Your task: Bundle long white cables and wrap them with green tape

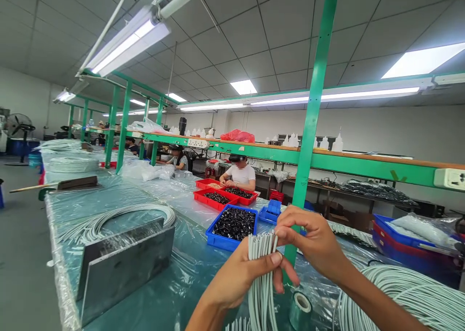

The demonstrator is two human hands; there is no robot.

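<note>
My left hand (240,277) grips a bundle of pale grey cables (260,282) near the lower middle of the view. The bundle stands upright, with its cut ends rising above my fingers. My right hand (307,234) is above and to the right, its fingertips pinching the top ends of those cables. A blue tray (218,239) of small black parts (234,223) sits just beyond my hands. A green tape roll (300,311) stands below my right wrist, and a large coil of grey cable (399,297) lies to the right.
A long bench under clear plastic sheeting (181,292) holds a metal plate jig (125,268), cable coils (116,218) and red trays (216,200). A green shelf post (312,127) rises behind my hands. Two co-workers (240,173) sit farther along the bench.
</note>
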